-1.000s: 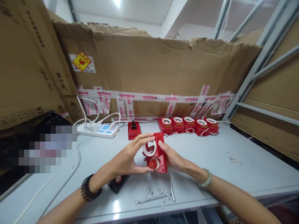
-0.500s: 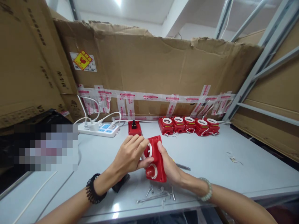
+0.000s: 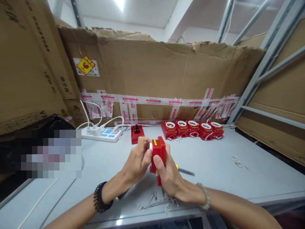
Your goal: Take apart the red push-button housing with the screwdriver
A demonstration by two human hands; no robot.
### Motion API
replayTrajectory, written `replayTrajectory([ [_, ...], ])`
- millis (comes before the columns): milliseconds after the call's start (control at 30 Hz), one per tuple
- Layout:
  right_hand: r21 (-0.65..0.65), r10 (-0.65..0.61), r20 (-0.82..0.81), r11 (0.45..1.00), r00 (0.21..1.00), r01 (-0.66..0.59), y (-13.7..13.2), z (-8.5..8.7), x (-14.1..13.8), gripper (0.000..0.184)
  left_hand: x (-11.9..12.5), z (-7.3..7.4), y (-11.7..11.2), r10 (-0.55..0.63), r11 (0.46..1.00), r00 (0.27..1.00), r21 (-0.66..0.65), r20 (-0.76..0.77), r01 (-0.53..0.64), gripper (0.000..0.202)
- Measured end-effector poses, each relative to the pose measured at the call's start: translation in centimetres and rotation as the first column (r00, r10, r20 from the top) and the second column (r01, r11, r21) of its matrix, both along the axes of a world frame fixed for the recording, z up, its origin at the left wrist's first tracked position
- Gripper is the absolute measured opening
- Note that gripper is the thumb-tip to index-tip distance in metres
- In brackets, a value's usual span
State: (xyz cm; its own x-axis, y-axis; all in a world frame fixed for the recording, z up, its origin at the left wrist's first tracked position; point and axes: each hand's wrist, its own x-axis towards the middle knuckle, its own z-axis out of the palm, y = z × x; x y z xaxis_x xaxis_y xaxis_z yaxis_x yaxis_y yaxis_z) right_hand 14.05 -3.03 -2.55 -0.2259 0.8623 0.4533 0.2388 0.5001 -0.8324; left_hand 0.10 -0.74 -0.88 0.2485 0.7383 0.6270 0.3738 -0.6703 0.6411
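Observation:
Both hands hold a red plastic switch box (image 3: pixel 159 152) above the grey table (image 3: pixel 238 178). The box is turned edge-on, so a narrow side with a small yellow label faces me. My left hand (image 3: pixel 138 162) grips its left face, fingers curled over a white ring that barely shows. My right hand (image 3: pixel 166 176) wraps the lower right side, thumb on the front edge. Loose metal screws and pins (image 3: pixel 158 200) lie on the table just below the hands.
A row of several red boxes with white rings (image 3: pixel 193 128) stands at the back by the cardboard wall. A lone red part with a black knob (image 3: pixel 136 133) and a white power strip (image 3: pixel 101 133) sit back left. A screwdriver (image 3: pixel 184 171) lies right of my hands.
The red box has been rotated from face-up to edge-on between my hands. My right hand shifted from its right side to its lower front.

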Motion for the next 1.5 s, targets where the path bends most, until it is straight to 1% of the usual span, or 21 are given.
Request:
replayTrajectory([
  [67, 0.220, -0.128, 0.119, 0.970, 0.985, 0.099, 0.7, 0.4, 0.2, 0.060, 0.1, 0.1, -0.2, -0.022, 0.984, 0.979, -0.169, 0.201, 0.057, 0.021],
  [167, 0.537, -0.236, 0.231, 0.840, 0.944, 0.078, 2.2, 1.1, 0.7, 0.075, -0.2, 0.0, 0.2, 0.028, 0.909, 0.931, -0.396, 0.364, 0.128, 0.035],
  [233, 0.640, -0.214, 0.327, 0.767, 0.920, -0.049, 3.1, 1.6, 1.2, 0.078, -0.7, -0.2, 0.8, 0.031, 0.785, 0.922, -0.580, 0.387, 0.217, 0.044],
  [333, 0.658, -0.137, 0.501, 0.701, 0.854, -0.274, 3.8, 2.5, 2.1, 0.075, -1.4, -0.5, 1.5, -0.036, 0.550, 0.928, -0.767, 0.371, 0.329, 0.049],
  [367, 0.642, -0.111, 0.542, 0.694, 0.833, -0.326, 3.9, 2.7, 2.4, 0.073, -1.5, -0.5, 1.7, -0.074, 0.507, 0.930, -0.789, 0.360, 0.346, 0.051],
  [400, 0.625, -0.086, 0.559, 0.696, 0.825, -0.352, 4.0, 2.9, 2.6, 0.070, -1.6, -0.5, 1.8, -0.114, 0.490, 0.930, -0.794, 0.351, 0.359, 0.053],
  [433, 0.613, -0.063, 0.546, 0.709, 0.835, -0.347, 4.1, 3.0, 2.7, 0.068, -1.7, -0.4, 1.8, -0.146, 0.502, 0.924, -0.779, 0.352, 0.376, 0.056],
  [467, 0.600, -0.041, 0.509, 0.733, 0.860, -0.320, 4.2, 3.0, 2.8, 0.067, -1.8, -0.3, 1.9, -0.163, 0.547, 0.916, -0.739, 0.366, 0.392, 0.059],
  [567, 0.519, -0.030, 0.331, 0.841, 0.943, -0.156, 4.5, 2.7, 2.9, 0.071, -2.0, 0.2, 1.7, -0.195, 0.772, 0.892, -0.498, 0.407, 0.396, 0.060],
  [633, 0.434, -0.043, 0.259, 0.897, 0.965, -0.077, 4.7, 2.5, 2.9, 0.073, -2.1, 0.7, 1.4, -0.242, 0.859, 0.897, -0.348, 0.369, 0.375, 0.045],
  [667, 0.398, -0.045, 0.241, 0.915, 0.969, -0.057, 4.7, 2.4, 2.9, 0.074, -2.2, 0.8, 1.2, -0.274, 0.869, 0.897, -0.310, 0.347, 0.385, 0.042],
  [767, 0.336, -0.040, 0.206, 0.941, 0.978, -0.033, 4.5, 2.4, 2.9, 0.073, -2.0, 1.0, 0.9, -0.346, 0.844, 0.872, -0.291, 0.345, 0.450, 0.033],
  [933, 0.276, 0.046, 0.196, 0.956, 0.980, -0.100, 4.3, 2.6, 3.0, 0.073, -1.8, 0.9, 1.0, -0.347, 0.840, 0.866, -0.290, 0.361, 0.458, 0.029],
  [1033, 0.322, 0.005, 0.219, 0.943, 0.976, -0.078, 4.5, 2.5, 3.1, 0.074, -1.7, 0.7, 1.1, -0.330, 0.832, 0.873, -0.325, 0.360, 0.449, 0.031],
  [1100, 0.430, -0.037, 0.275, 0.899, 0.961, -0.088, 4.6, 2.3, 3.2, 0.072, -1.6, 0.6, 1.2, -0.278, 0.833, 0.885, -0.364, 0.375, 0.416, 0.028],
  [1167, 0.559, -0.070, 0.351, 0.815, 0.934, -0.149, 4.6, 2.2, 3.1, 0.069, -1.5, 0.3, 1.4, -0.222, 0.813, 0.887, -0.425, 0.405, 0.398, 0.028],
  [1233, 0.633, -0.084, 0.426, 0.739, 0.901, -0.230, 4.6, 2.2, 3.0, 0.066, -1.4, 0.0, 1.6, -0.180, 0.771, 0.897, -0.508, 0.403, 0.383, 0.033],
  [1300, 0.657, -0.089, 0.453, 0.706, 0.887, -0.264, 4.5, 2.2, 3.0, 0.065, -1.6, -0.1, 1.7, -0.186, 0.718, 0.923, -0.594, 0.336, 0.361, 0.040],
  [1367, 0.643, -0.090, 0.421, 0.731, 0.903, -0.228, 4.5, 2.2, 3.0, 0.065, -1.8, 0.1, 1.6, -0.211, 0.731, 0.938, -0.592, 0.276, 0.339, 0.045],
  [1467, 0.564, -0.112, 0.324, 0.820, 0.939, -0.097, 4.7, 2.0, 3.1, 0.064, -2.2, 0.7, 1.2, -0.274, 0.825, 0.924, -0.429, 0.268, 0.368, 0.038],
  [1500, 0.526, -0.118, 0.300, 0.848, 0.947, -0.061, 4.8, 1.9, 3.1, 0.064, -2.3, 0.9, 1.1, -0.309, 0.835, 0.913, -0.384, 0.267, 0.395, 0.037],
])
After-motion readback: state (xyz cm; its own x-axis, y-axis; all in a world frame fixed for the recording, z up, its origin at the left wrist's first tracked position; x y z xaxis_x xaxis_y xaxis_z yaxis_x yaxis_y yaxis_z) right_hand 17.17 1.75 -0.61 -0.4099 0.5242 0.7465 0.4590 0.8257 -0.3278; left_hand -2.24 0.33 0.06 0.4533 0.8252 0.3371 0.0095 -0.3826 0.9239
